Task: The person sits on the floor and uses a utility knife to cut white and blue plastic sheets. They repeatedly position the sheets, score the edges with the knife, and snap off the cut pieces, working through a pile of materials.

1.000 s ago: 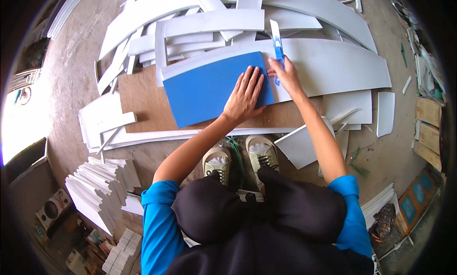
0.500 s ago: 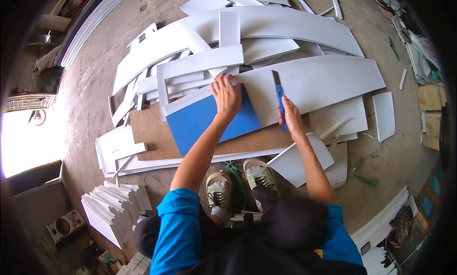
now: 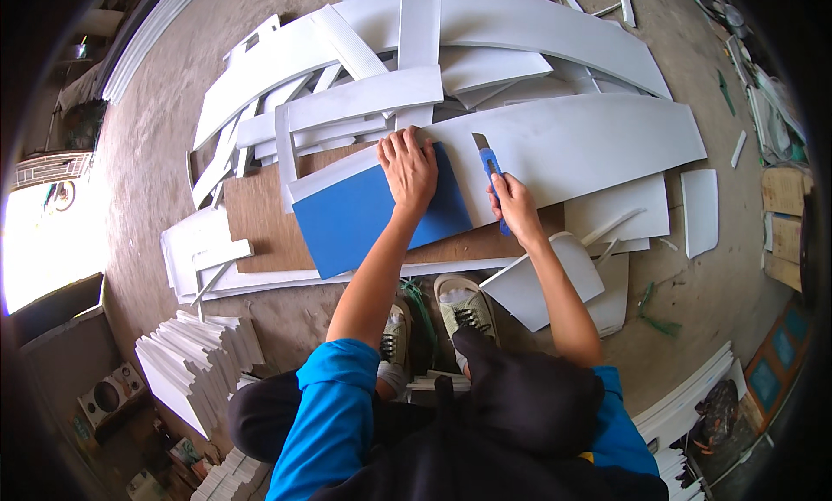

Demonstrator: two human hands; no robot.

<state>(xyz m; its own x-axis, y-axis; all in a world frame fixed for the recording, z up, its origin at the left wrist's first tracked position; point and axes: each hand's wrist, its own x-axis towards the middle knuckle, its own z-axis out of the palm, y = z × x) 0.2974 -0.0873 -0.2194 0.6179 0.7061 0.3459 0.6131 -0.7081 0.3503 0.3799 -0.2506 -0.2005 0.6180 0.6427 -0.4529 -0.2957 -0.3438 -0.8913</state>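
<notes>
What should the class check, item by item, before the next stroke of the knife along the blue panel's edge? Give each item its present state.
1. Left hand pressed flat on the blue panel: ok.
2. Right hand gripping the blue utility knife: ok.
3. Left fingers clear of the blade line: ok, a gap shows, though narrow.
4. Brown board lying under the panel: ok.
5. Blade tip seated in the cut: cannot tell.
6. Shoes out of the knife's path: not ok, they lie below the hand.
</notes>
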